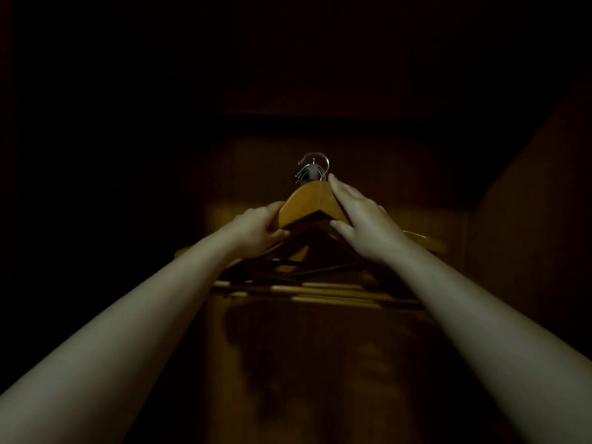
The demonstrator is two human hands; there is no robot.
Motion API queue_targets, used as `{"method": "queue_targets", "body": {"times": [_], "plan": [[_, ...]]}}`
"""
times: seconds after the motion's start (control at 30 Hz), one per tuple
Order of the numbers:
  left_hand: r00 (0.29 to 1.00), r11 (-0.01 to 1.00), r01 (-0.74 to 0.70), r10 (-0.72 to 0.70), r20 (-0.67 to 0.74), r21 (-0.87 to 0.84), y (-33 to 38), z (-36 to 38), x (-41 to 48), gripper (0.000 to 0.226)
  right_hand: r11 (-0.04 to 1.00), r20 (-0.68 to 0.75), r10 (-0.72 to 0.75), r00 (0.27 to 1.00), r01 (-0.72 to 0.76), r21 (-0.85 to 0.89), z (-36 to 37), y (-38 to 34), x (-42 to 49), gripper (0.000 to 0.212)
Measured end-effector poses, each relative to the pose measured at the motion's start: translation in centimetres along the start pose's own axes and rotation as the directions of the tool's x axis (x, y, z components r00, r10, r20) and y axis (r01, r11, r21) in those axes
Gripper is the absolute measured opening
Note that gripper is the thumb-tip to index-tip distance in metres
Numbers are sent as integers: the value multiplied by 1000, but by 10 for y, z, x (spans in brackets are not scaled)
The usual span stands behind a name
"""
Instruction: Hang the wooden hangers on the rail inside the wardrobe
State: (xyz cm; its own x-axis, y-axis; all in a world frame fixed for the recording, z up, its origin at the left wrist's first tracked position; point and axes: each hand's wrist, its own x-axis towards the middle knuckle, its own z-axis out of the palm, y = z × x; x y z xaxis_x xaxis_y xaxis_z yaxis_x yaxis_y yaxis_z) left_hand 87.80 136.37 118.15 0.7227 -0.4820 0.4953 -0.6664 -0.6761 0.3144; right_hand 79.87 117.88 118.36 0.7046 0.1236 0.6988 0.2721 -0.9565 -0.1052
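Observation:
A bundle of several wooden hangers (304, 203) is held up at the centre of the head view, inside a dark wardrobe. Their metal hooks (312, 169) cluster above the front hanger's peak. My left hand (258, 229) grips the left shoulder of the front hanger, thumb underneath. My right hand (362, 222) grips its right shoulder, with fingertips reaching up near the hooks. The hangers' lower bars (307, 288) fan out below my wrists. The rail is lost in the darkness; I cannot tell whether the hooks rest on it.
The wardrobe's brown back panel (400, 187) is dimly lit behind the hangers. A side wall (528, 203) rises on the right. The left side and the top are almost black. The wardrobe's floor (304, 363) shows below the hangers.

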Motion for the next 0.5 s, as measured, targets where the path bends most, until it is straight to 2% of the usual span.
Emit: {"method": "queue_targets", "body": {"times": [0.13,0.3,0.5], "plan": [[999,998,49,-49,-8,46,-3,13,-6,63,999,-5,-9,1000,10,39,13,6,-9,77],[991,989,88,-75,-107,121,-6,23,-12,60,999,-54,-34,998,36,19,25,7,-9,78],[963,975,114,-62,-261,189,-4,45,-14,56,982,-159,-73,985,43,-184,40,11,-14,74]]}}
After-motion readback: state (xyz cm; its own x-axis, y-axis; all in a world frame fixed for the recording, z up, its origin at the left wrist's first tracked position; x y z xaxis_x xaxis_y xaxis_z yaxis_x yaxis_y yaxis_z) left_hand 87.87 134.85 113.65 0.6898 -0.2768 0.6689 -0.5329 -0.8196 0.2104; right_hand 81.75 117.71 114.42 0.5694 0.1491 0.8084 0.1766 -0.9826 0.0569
